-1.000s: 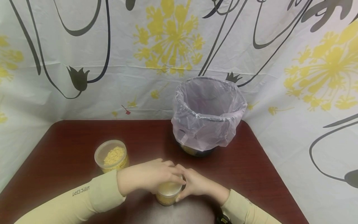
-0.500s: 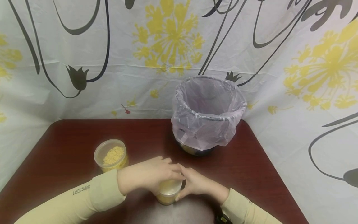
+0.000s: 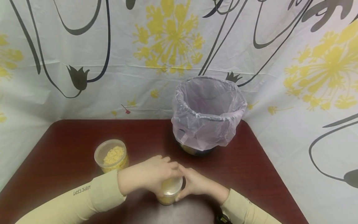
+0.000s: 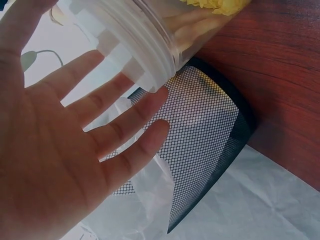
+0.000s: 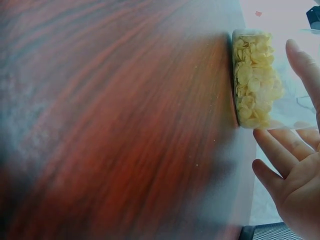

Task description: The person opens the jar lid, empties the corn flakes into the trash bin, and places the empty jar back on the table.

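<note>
A clear plastic jar [image 3: 167,200] of yellow flakes [image 5: 255,80] stands upright on the table between both hands. On its top sits a translucent lid [image 4: 132,37]. My left hand [image 3: 152,175] reaches over from the left and grips the lid by its rim, thumb on the near side and fingers on the far side. My right hand [image 3: 195,183] holds the jar's body from the right, thumb in front and fingers behind. A second jar [image 3: 97,155] without a lid, partly filled with flakes, stands behind the left forearm.
A black mesh waste bin [image 4: 200,110] lined with a pale plastic bag [image 3: 201,130] stands at the back right of the dark red table [image 3: 145,133]. A white flower-patterned cloth [image 3: 117,56] hangs behind and at the sides.
My left fingers have shifted slightly back around the lid, and more of its top shows. The jar and my right hand have stayed in about the same place.
</note>
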### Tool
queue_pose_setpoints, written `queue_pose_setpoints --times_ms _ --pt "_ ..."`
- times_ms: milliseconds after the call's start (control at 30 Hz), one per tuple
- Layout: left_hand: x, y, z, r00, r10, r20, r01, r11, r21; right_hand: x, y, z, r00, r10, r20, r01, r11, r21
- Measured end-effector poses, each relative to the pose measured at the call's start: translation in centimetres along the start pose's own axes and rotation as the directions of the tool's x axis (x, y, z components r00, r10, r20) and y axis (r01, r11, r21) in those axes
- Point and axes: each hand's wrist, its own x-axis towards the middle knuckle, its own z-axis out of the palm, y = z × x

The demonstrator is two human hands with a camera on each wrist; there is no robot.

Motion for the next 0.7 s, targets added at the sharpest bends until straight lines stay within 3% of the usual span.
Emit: queue_pose_setpoints --times_ms 700 --pt "0.35 0.06 0.37 0.998 -0.048 -0.032 0.05 0.996 0.071 0.11 0.06 0.09 1.0 0.006 -0.004 -0.007 0.999 -0.039"
